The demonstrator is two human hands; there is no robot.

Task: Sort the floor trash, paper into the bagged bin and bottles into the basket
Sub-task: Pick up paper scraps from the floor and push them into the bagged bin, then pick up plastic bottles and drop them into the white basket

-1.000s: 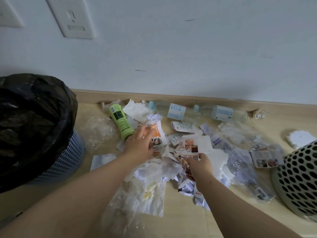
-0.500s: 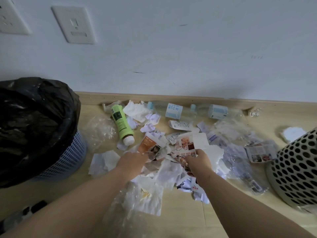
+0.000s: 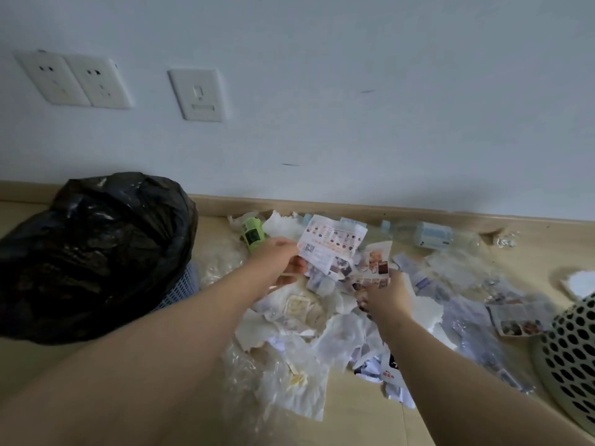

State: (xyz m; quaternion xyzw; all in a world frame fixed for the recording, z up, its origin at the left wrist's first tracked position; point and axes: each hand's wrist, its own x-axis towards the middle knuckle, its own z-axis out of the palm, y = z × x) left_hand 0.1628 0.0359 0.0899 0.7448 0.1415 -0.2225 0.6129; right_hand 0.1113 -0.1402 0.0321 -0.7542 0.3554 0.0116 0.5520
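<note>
head view: one bagged bin at the left, one holed basket at the right, the paper pile between them. one green bottle and two clear bottles lie by the skirting. the left hand pinches one leaflet, qr code showing, print unreadable. the right hand grips printed scraps.

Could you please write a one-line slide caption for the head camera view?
Left hand holds a printed leaflet above the floor litter; right hand grips printed scraps; bagged bin at left.
</note>
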